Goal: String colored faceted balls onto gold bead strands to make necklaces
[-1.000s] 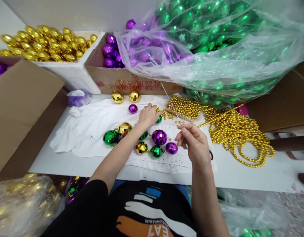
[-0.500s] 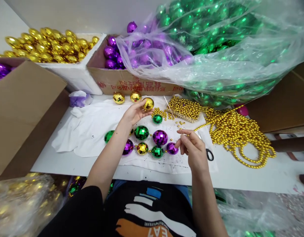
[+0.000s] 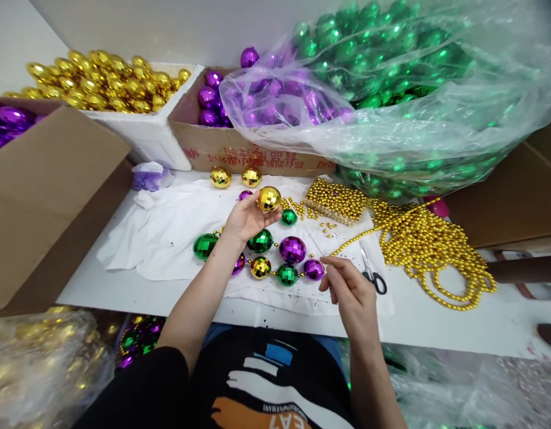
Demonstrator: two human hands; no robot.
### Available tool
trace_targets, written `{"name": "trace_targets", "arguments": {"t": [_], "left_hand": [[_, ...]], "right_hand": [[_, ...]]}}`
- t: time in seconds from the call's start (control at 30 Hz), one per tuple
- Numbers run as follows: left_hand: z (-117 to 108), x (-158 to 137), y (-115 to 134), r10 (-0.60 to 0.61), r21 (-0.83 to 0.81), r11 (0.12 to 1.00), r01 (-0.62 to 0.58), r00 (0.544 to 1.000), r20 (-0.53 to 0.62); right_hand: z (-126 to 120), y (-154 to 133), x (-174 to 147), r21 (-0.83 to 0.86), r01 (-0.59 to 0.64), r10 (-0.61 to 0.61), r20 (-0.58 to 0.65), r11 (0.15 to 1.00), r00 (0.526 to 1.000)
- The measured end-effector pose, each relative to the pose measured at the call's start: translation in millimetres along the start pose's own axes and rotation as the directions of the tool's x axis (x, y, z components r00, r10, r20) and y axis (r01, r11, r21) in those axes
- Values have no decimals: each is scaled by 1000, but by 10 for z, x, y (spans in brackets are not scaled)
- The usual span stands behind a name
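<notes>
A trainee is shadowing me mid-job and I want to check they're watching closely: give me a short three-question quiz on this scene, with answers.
1. What does the left hand hold?
A) a shiny purple faceted ball
B) a shiny gold faceted ball
C) a white cloth

2. True or false: the black-handled metal scissors lie outside the grip of the right hand.

3. Fill in the colour: the shiny rounded ornaments heaped in the white, foam-like box are ____.

Key:
1. B
2. True
3. Gold
</notes>
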State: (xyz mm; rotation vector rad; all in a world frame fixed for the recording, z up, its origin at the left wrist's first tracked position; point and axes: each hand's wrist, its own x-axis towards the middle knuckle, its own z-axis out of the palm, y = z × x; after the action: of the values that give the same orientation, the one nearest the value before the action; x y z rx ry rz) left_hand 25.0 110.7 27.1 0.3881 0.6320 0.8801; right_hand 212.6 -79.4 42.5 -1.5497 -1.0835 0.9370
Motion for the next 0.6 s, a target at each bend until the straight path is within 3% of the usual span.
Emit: {"name": "trace_targets", "arguments": {"t": [0.1,0.3,0.6], "left_hand": [[-47,-66,-20,21,43,999,-24,998,59],[-110,-107,-99,104,-2,995,-104,995,2],[-129,-138,-111,86,-42,996,-83,993,75]], "right_hand": [[-4,-33,-8,-64,39,-41,-40,997,998],[0,-55,-49,-131,68,-68,5,989,998],[-1,-37,-74,-154,69,-62,50,986,997]]}}
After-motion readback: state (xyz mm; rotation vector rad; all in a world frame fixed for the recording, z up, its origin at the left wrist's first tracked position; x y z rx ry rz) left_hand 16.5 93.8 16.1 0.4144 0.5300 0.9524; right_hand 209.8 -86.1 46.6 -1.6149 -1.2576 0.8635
